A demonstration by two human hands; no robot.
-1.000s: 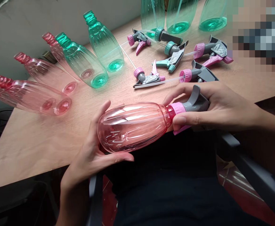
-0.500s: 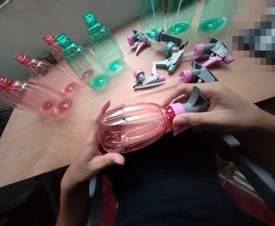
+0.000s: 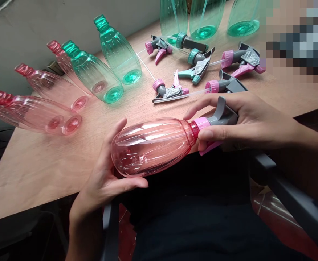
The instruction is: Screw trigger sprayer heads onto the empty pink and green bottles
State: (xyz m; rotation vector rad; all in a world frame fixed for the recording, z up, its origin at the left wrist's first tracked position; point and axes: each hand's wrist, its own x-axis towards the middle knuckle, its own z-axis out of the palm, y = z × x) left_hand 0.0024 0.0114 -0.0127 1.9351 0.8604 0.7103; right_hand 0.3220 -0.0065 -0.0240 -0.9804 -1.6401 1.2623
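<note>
A clear pink spray bottle (image 3: 150, 146) lies sideways between my hands, above the front edge of the table. My left hand (image 3: 107, 170) cups its base, thumb below and fingers behind. At the neck, my right hand (image 3: 237, 119) grips the pink collar (image 3: 202, 124) of the grey trigger sprayer (image 3: 224, 115), thumb in front. The sprayer sits on the bottle's mouth, and its thin tube shows inside the bottle. Part of the pink trigger (image 3: 209, 148) pokes out below my right thumb. Some of my fingers are hidden behind the bottle.
Capless pink bottles (image 3: 47, 112) and green bottles (image 3: 118, 50) stand on the wooden table (image 3: 39, 163) at the left. Several loose trigger sprayers (image 3: 172, 90) lie beyond my right hand. Green bottles with tubes inside (image 3: 205, 21) stand at the back. A chair armrest (image 3: 265, 159) is at right.
My right index finger has lifted and straightened a little near the collar. The bottle and both hands stay almost in place, while the whole view has shifted slightly.
</note>
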